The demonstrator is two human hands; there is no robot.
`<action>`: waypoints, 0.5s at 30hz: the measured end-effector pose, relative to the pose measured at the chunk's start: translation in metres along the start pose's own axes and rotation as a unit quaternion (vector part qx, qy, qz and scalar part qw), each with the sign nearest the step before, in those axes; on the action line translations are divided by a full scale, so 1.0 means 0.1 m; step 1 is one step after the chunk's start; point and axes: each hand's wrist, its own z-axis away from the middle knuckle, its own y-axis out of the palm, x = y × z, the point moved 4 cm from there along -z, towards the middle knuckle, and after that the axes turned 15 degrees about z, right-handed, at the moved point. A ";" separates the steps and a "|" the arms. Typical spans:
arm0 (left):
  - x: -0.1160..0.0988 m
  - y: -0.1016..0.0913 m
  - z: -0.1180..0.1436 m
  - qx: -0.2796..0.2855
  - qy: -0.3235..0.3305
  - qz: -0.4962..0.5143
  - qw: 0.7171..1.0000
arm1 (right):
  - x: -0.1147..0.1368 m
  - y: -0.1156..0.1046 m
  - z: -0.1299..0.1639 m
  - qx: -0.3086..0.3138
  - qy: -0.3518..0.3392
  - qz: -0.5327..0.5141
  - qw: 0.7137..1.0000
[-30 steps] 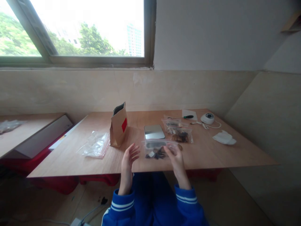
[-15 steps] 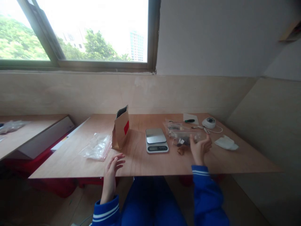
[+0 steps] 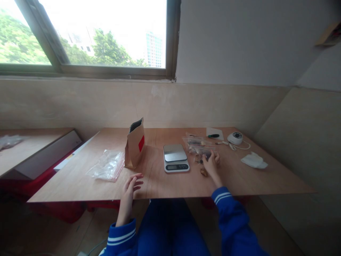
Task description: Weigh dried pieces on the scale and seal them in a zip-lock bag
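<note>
My right hand (image 3: 212, 165) reaches down onto a clear zip bag (image 3: 198, 151) of dark and brown pieces. Its thumb and fingers are spread apart over the bag, and no firm hold shows. Just below the bag, beside that hand, a small brown lump (image 3: 204, 172) lies on the table. My left hand (image 3: 130, 186) hovers at the table's front edge with its fingers loosely spread and nothing in them. Nearest to it are a brown paper bag (image 3: 133, 151) with a red label, standing with its top open, and a flat clear plastic bag (image 3: 108, 165).
A digital kitchen scale (image 3: 176, 158) sits mid-table. Behind my right hand lies another zip bag (image 3: 194, 141). Farther right are a green-handled tool (image 3: 213, 136) on white paper, a white dome camera (image 3: 234, 138) with its cable, and a crumpled white tissue (image 3: 254, 160).
My right hand has moved left and down onto the zip bag from a raised position to its right. My left hand has barely moved. The view has shifted slightly.
</note>
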 end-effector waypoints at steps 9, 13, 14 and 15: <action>0.01 0.00 -0.17 -0.076 0.150 -0.080 0.983 | 0.00 -0.27 0.68 -0.012 -0.182 -0.031 0.983; -0.09 0.06 -0.51 -0.126 0.252 -0.165 0.945 | 0.01 -0.25 0.80 0.112 -0.247 -0.068 0.960; -0.11 0.07 -0.62 -0.138 0.268 -0.189 0.935 | 0.04 -0.27 0.78 0.133 -0.255 -0.080 0.954; -0.13 0.07 -0.73 -0.142 0.279 -0.201 0.928 | 0.10 -0.30 0.76 0.154 -0.263 -0.092 0.948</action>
